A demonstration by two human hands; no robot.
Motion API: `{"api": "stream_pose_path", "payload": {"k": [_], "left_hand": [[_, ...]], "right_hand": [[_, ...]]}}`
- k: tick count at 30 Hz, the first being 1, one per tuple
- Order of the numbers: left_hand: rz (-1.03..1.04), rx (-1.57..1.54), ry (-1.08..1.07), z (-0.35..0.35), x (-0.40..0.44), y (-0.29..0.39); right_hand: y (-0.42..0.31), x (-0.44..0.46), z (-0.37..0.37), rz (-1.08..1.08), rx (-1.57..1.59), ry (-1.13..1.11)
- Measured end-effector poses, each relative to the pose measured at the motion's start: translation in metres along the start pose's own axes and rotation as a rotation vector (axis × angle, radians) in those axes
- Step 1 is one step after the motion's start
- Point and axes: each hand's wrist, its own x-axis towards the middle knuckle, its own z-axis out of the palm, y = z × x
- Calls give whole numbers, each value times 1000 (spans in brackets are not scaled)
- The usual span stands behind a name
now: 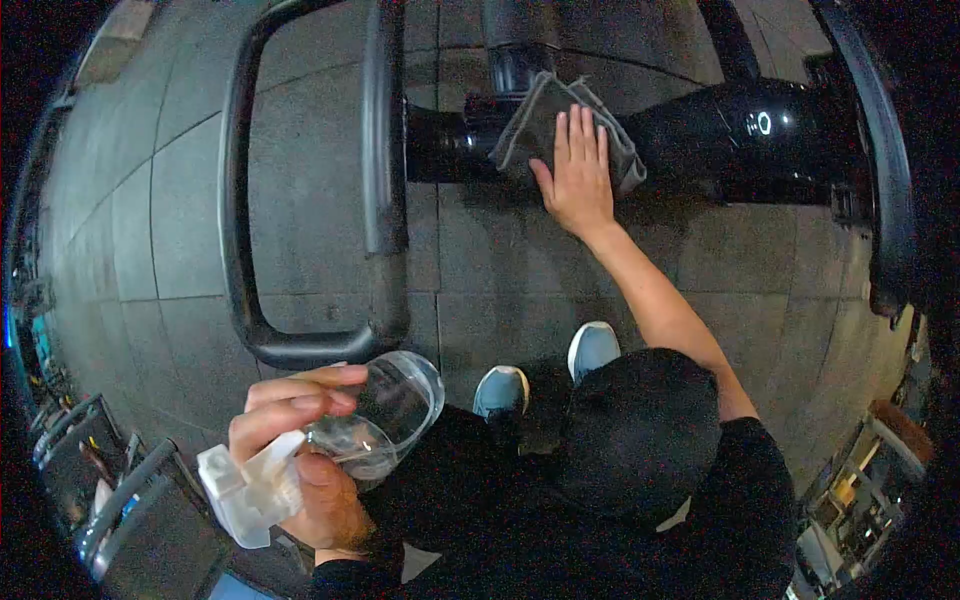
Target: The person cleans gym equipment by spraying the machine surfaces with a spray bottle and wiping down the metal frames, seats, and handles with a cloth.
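Note:
My left hand point(300, 430) is wrapped around the neck of a clear spray bottle point(405, 405) with a white trigger head point(240, 495). The bottle is tilted, its base pointing up and to the right, and a little liquid shows inside. My right hand point(583, 180) lies flat with fingers stretched out on a folded grey cloth point(530, 135). Beneath the cloth is a glossy black machine frame point(690, 140), part of it hidden by the cloth.
A black tubular bar loop point(385, 150) stands left of the cloth. Another curved black bar point(885, 150) is at the far right. Grey tiles cover the floor point(190, 200), where two blue-grey shoes point(595, 352) stand. More equipment point(130, 490) fills the lower left edge.

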Motion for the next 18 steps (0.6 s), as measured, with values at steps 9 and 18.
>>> {"api": "stream_pose_path", "payload": {"k": [9,18], "left_hand": [[3,53,-58,10,13,1],[0,-19,60,2,-6,4]], "right_hand": [[10,138,49,-143,-20,-98],[-19,65,12,-150,91,-88]]}}
